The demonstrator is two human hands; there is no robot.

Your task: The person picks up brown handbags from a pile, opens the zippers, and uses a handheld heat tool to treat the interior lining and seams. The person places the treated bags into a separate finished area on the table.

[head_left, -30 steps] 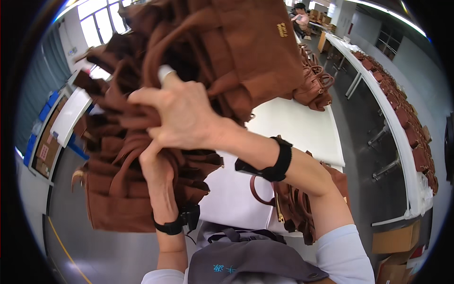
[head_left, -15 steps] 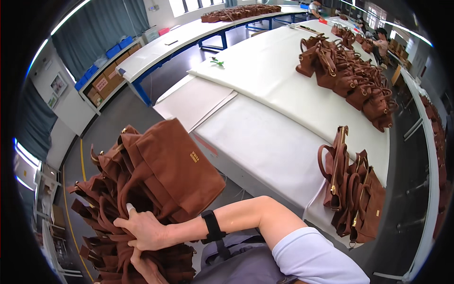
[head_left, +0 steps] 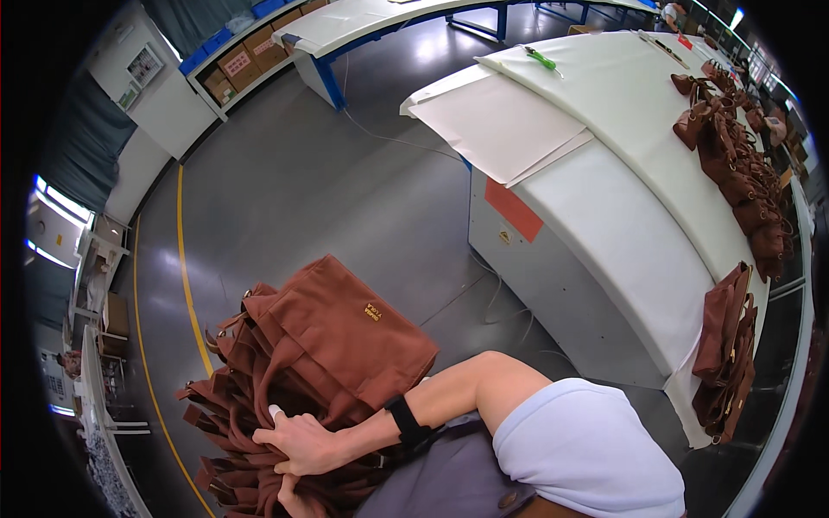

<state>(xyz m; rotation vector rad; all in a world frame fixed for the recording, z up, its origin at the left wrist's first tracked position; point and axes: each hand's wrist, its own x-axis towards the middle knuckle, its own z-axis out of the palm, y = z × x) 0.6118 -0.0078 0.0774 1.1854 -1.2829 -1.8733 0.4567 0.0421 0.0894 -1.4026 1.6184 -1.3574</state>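
Held brown tote handbags beside grey apron, apart from desk. Curled right hand over bunched handles; couldn't tell grip of left hand, mostly hidden. Risked dropping outer bag if gripping unevenly.

The left hand is partly hidden by the right hand; the lower edge crops it and the bundled brown bags, whose number is indeterminable. A distant person, upper right, appears too small to resolve.

Gold lettering stamped on the bag; beyond it, yellow sign stuck on the table, red print on a box.
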